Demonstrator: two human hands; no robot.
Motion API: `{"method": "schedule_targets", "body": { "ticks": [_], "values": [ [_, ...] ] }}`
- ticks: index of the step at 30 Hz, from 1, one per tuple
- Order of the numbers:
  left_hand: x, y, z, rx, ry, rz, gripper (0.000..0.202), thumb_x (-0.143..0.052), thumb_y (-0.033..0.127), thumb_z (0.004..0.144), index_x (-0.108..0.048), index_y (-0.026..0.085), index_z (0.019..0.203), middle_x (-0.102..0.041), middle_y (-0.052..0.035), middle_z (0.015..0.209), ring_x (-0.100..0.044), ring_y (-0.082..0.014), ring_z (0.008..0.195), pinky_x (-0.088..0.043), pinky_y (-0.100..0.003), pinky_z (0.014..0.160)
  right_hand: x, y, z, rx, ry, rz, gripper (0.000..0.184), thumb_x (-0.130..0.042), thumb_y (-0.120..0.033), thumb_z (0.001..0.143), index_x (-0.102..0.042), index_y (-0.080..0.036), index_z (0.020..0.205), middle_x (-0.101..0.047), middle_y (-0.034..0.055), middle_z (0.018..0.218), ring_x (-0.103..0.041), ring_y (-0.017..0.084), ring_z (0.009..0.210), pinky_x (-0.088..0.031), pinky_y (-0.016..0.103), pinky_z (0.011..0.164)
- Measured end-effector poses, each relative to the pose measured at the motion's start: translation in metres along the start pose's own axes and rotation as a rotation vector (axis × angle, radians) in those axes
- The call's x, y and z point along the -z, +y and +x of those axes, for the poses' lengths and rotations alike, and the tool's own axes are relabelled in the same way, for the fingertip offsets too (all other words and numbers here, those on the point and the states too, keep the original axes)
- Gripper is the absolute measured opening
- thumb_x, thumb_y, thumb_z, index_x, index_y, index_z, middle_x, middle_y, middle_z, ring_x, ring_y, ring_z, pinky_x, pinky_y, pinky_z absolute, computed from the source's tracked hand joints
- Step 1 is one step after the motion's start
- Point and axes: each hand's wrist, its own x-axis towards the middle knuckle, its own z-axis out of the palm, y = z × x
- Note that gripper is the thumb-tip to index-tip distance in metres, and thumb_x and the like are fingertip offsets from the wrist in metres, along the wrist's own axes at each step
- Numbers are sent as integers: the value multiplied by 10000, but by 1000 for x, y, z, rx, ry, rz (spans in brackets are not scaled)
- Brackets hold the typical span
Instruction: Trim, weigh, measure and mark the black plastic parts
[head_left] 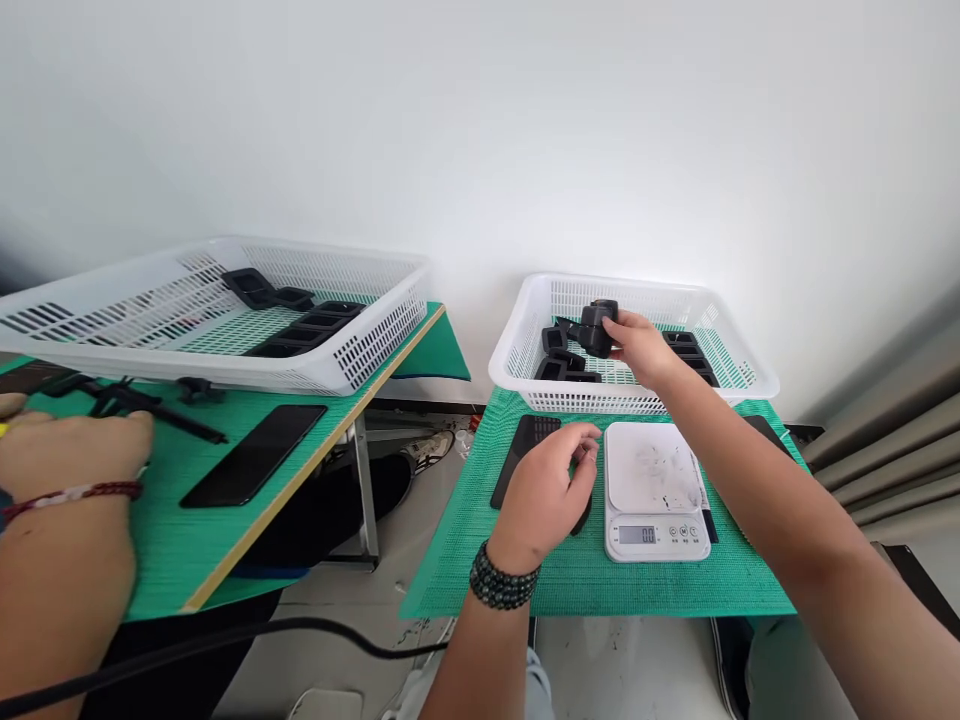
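Observation:
My right hand (636, 345) grips a black moulded part (598, 328) with rounded ends, holding it over the white plastic basket (517, 375). More black frame-like parts (559, 365) lie in that basket below it, and a row of black parts (688, 355) sits at its right side. My left hand (544, 490), with a dark beaded bracelet, is just left of the white digital scale (652, 475). Its fingers are curled; a dark thing (582, 514) shows beneath them, mostly hidden. The scale's pan is bare and its display reads 0.0.
A black phone-like slab (521, 455) lies left of the scale. On the neighbouring green table (161, 560), another person's hand (71, 455) is beside a black stand-like tool (142, 405) and a phone (255, 455). Another white basket (315, 370) holds black parts. A black cable (300, 625) crosses in front.

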Motion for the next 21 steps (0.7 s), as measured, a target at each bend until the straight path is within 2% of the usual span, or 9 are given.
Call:
{"method": "schedule_targets", "body": {
  "ticks": [2,4,7,10,12,15,19,21],
  "values": [
    [-2,1,1,32,20,-61,245,-482,270,982,-639,212,1161,-756,-76,1043,-725,-215,926,-582,-349,796,4,0,-34,29,24,418,281,-478,-319,1019,-598,-179,1231,-720,121,1177,-666,221,1062,-527,353,894],
    [-5,2,2,62,28,-131,308,-512,361,996,-607,206,1245,-749,-90,1087,-720,-215,930,-578,-348,780,9,1,-72,63,23,669,273,-581,-361,960,-633,-203,1176,-735,102,1102,-669,234,1025,-530,372,874],
    [-11,5,5,85,13,-253,405,-551,470,986,-595,202,1286,-732,-101,1101,-702,-210,918,-564,-335,746,13,6,-129,44,1,873,292,-737,-427,859,-692,-247,1083,-740,67,1063,-671,241,973,-534,382,840],
    [-17,11,9,95,-55,-394,477,-600,518,956,-601,192,1305,-724,-110,1092,-688,-206,898,-561,-326,724,13,14,-173,-4,-24,950,307,-826,-466,801,-739,-257,1008,-737,48,982,-657,222,893,-525,363,808],
    [-22,16,11,85,-144,-447,457,-630,497,938,-630,193,1280,-732,-114,1093,-690,-214,919,-563,-330,733,12,21,-191,-6,13,980,311,-837,-490,798,-753,-261,990,-729,38,934,-641,212,838,-517,353,785],
    [-32,25,15,36,-265,-453,318,-635,398,920,-688,198,1162,-747,-100,1060,-684,-213,924,-556,-335,756,12,33,-207,-22,83,1030,308,-845,-498,796,-759,-264,977,-715,25,887,-619,199,786,-503,332,751],
    [-48,35,18,35,-320,-416,175,-605,308,887,-705,198,980,-719,-54,898,-645,-182,811,-538,-307,704,10,56,-218,-59,161,1087,359,-887,-523,746,-752,-249,934,-680,10,838,-589,176,753,-478,289,701],
    [-55,37,19,54,-348,-394,158,-589,282,878,-706,199,944,-701,-41,854,-632,-172,772,-534,-288,667,8,68,-223,-77,196,1090,392,-892,-558,732,-733,-234,886,-653,5,807,-570,166,729,-467,279,677]
  ]
}}
